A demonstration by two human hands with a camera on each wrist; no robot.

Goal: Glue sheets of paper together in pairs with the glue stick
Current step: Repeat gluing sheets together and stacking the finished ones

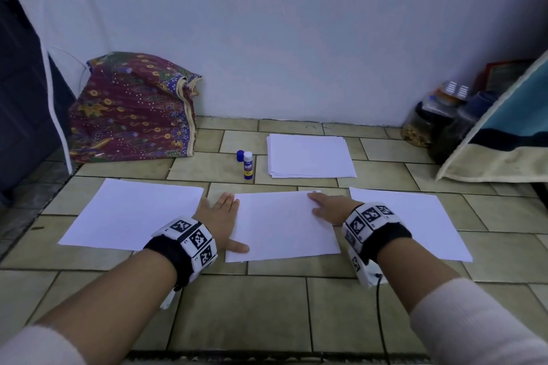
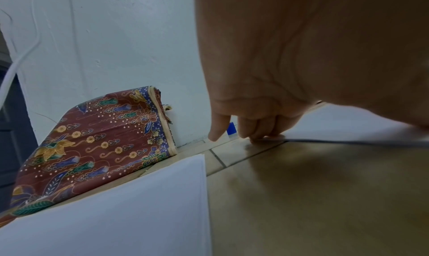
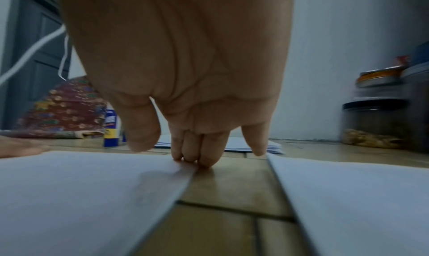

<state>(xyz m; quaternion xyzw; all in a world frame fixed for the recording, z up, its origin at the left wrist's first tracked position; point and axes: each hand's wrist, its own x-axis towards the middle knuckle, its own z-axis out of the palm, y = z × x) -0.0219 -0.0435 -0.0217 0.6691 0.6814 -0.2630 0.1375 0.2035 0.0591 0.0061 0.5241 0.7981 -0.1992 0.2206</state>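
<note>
White paper sheet (image 1: pixel 281 225) beside the glue stick (image 1: pixel 248 165) is pressed flat under both hands' straight fingers (image 1: pixel 226 200); gluing another pair likely follows.

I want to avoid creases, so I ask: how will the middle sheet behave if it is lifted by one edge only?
The middle sheet looks thin and lies flat on the tiles, so it would probably droop and bend. It seems very light and could slide on the smooth floor; the left hand and right hand rest open at its edges, likely steadying it.
</note>
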